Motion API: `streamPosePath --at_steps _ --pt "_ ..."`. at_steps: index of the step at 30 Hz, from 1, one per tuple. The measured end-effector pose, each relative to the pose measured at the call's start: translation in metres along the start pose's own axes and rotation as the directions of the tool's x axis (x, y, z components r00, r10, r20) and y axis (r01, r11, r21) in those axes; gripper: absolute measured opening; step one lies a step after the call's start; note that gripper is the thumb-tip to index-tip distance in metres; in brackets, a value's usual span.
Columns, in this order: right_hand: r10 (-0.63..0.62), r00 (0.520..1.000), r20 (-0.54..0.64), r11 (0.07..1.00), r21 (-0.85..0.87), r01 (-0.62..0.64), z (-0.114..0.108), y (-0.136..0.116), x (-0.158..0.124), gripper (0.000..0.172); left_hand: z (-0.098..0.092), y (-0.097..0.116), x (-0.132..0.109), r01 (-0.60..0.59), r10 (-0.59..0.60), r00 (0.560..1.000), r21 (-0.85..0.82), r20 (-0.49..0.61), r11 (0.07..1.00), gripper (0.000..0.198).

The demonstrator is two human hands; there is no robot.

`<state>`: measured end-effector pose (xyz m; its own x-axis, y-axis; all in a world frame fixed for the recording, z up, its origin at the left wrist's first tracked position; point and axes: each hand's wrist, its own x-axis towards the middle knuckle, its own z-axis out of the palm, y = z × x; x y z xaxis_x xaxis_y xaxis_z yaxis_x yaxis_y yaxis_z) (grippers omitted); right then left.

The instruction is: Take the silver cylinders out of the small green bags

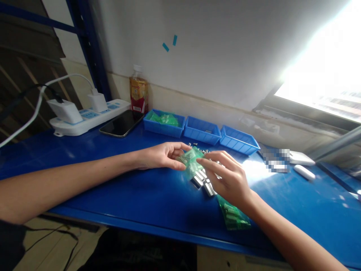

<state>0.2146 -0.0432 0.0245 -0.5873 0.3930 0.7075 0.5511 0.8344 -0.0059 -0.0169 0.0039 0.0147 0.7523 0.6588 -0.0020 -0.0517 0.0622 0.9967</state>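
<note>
- Head view is showing my left hand (159,155) and right hand (228,177) meeting over the blue table (135,195).
- Both sets of fingers are pinching the small green bag (191,158), left at its 9 o'clock edge, right at its 4 o'clock.
- Its long axis is running from 11 toward 5 o'clock, with metal pieces (200,180) lying just beneath.
- Another green bag (232,216) is lying at 5 o'clock, under my right wrist.

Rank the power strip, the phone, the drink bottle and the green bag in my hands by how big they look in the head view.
1. power strip, the longest
2. phone
3. and 4. drink bottle and green bag look close, and the bag is nearer the camera and partly hidden by both hands, so I won't rank them.
</note>
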Motion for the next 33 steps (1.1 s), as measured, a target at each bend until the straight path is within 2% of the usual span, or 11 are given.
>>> streamPosePath --at_steps 5,10,17,28,33 --pt "0.004 1.0 0.018 1.0 0.02 -0.004 0.002 -0.001 0.003 0.028 0.005 -0.002 0.001 -0.008 0.004 0.999 0.072 0.05 0.997 0.057" --pt "0.002 0.999 0.032 1.0 0.025 -0.003 0.002 -0.003 0.005 0.027 0.008 -0.002 0.0 -0.049 0.037 0.996 0.146 0.083 0.988 0.043" --pt "0.009 0.999 0.047 0.999 0.037 -0.011 0.004 -0.003 0.003 0.028 0.014 -0.001 -0.002 -0.025 0.018 0.999 0.22 0.032 0.975 0.05" --pt "-0.005 0.998 0.062 0.999 0.036 0.002 0.006 -0.003 0.001 0.026 0.008 0.0 -0.001 -0.08 0.055 0.995 0.358 0.08 0.93 0.034" --pt "-0.003 0.999 0.044 0.999 0.034 0.002 0.005 -0.002 0.002 0.034 0.007 -0.001 -0.002 -0.082 0.053 0.995 0.385 0.086 0.919 0.042"
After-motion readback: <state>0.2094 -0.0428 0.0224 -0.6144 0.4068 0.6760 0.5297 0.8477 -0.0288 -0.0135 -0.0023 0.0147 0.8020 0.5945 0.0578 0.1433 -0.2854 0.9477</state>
